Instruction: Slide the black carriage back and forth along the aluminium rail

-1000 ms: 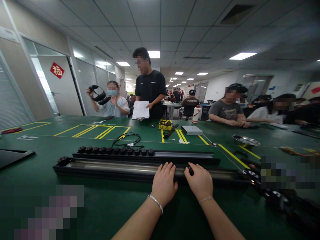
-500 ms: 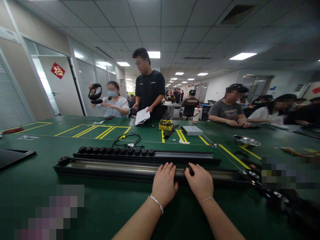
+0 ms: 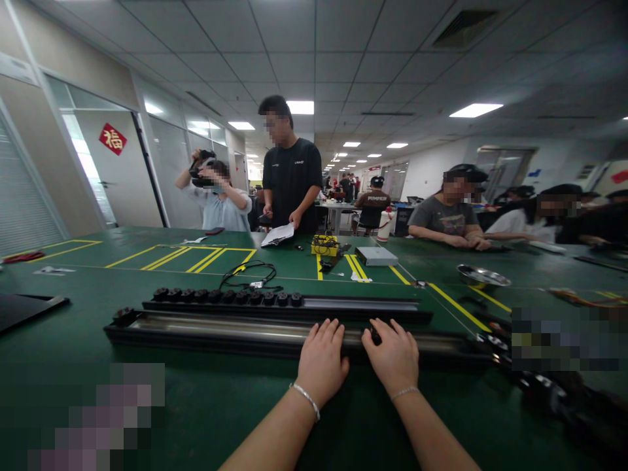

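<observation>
A long black metal rail lies across the green table in front of me. My left hand rests palm down on its near edge, fingers stretched over the rail. Close beside it, my right hand also lies on the rail, fingers curled over a small black part that shows between thumb and forefinger. A second black rail lies parallel just behind, with a row of several black knobs on its left half.
The green table carries yellow floor-tape lines, a black cable, a yellow box, a grey flat box and a metal dish. Black parts lie at the right. A person standing opposite holds papers; others sit around.
My hands have stayed on the rail. The standing person lowered the papers to the table, and the seated person at the left raised a black headset to the head.
</observation>
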Tool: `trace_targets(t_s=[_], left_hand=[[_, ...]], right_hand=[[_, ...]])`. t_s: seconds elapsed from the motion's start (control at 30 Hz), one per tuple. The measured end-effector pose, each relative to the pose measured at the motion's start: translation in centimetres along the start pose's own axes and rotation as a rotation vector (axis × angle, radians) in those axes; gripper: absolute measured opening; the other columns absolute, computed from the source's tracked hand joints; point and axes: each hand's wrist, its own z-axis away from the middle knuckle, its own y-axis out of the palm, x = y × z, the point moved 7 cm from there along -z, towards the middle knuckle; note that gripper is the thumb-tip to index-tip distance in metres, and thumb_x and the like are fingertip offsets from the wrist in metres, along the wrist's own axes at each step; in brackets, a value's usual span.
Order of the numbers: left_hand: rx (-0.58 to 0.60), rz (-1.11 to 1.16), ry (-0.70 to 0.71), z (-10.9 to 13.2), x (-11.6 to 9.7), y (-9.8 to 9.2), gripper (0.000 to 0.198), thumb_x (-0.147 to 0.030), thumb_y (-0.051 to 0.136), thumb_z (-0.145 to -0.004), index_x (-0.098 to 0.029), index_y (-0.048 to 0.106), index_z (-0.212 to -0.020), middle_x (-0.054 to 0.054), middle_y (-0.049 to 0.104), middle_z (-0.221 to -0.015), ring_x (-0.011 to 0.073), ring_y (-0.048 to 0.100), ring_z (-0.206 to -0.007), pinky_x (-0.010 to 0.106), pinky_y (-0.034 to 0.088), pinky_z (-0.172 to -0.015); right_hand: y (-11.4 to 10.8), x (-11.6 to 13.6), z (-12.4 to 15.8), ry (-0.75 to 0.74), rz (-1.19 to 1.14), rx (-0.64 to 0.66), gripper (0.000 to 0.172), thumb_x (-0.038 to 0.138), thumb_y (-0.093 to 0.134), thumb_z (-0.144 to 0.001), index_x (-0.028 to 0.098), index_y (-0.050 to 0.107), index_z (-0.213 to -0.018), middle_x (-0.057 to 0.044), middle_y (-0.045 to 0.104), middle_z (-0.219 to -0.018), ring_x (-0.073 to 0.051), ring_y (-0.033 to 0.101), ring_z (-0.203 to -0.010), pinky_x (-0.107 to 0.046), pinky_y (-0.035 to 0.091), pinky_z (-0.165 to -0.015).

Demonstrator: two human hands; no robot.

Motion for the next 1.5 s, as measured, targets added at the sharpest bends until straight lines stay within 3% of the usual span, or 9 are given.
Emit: trace_targets(t_s=[1.5], left_hand=[[0.016,0.017,-0.019,0.02,-0.05,-0.21,0.053,-0.033,0.049,-0.076,-0.019,0.043,-0.128,0.006,0.044,-0.136,0.023,0.035,-0.127,0.044,0.024,-0.107]], right_hand=[[0.1,-0.42,-0.18,-0.006,-0.028,0.021,0.037,0.035,0.043,-0.077,0.017,0.066,-0.099,-0.007,0.066,-0.104,-0.024,0.053,-0.104,-0.035,0.032,-0.092]])
